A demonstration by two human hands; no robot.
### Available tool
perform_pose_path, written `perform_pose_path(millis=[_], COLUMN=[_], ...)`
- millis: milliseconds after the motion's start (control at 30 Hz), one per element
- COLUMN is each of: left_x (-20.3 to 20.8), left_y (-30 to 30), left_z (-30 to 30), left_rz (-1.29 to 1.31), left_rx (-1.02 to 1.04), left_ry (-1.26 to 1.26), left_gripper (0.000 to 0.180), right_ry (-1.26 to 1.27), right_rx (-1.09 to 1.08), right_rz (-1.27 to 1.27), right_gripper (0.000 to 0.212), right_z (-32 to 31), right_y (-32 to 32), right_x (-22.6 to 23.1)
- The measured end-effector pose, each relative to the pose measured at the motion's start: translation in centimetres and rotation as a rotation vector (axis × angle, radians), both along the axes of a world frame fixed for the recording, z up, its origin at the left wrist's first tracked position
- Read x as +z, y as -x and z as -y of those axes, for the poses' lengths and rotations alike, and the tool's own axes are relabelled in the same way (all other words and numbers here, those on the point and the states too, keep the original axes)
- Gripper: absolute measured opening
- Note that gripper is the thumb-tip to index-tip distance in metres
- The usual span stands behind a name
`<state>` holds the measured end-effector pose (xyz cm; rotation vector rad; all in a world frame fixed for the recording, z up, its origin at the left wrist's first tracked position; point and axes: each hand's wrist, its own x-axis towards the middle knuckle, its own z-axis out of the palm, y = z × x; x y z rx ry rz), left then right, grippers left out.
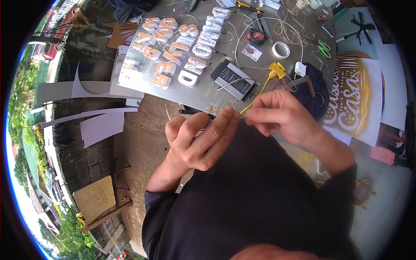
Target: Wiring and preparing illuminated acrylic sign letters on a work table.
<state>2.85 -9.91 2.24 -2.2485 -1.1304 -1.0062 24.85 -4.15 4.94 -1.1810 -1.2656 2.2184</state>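
Over the table's near edge, my left hand (201,141) is closed, its thumb and fingertips pinched on the end of a yellow wire (259,92). Just to the right, my right hand (284,117) is closed in a pinch close to those fingertips. What it grips, if anything, is too small to make out. The wire runs back to a yellow plug-like piece (276,70) on the table. Beyond my hands lies a black, finned power supply box (234,80) with a pale cable across it. A white adapter block (300,68) sits near the yellow piece.
Channel letters (186,78) with pale sides, several with brown faces, stand on the metal table (190,99). Farther back are a tape measure (256,37), a tape roll (281,50), green-handled pliers (323,49) and tangled cables. At right hangs a yellow-and-white printed sheet (368,125).
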Motion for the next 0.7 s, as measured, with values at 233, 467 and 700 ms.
perform_pose_path(millis=[233, 467, 700], left_x=[0.7, 1.0, 0.8], left_y=[1.0, 1.5, 1.7], left_z=[-0.9, -1.8, -2.1], left_rz=[0.286, 0.764, 0.908], left_rx=[-0.117, -0.536, -0.783], left_ry=[0.382, 1.116, 1.464], left_gripper=[0.019, 0.014, 0.013], right_ry=[-0.670, -2.295, -2.456], right_rx=[0.070, 0.182, 0.270], right_rz=[0.183, 0.268, 0.027], right_gripper=[0.034, 0.035, 0.011], right_z=[-0.1, 0.3, -0.6], right_y=[-2.0, -1.6, -0.7], right_x=[0.9, 1.1, 1.0])
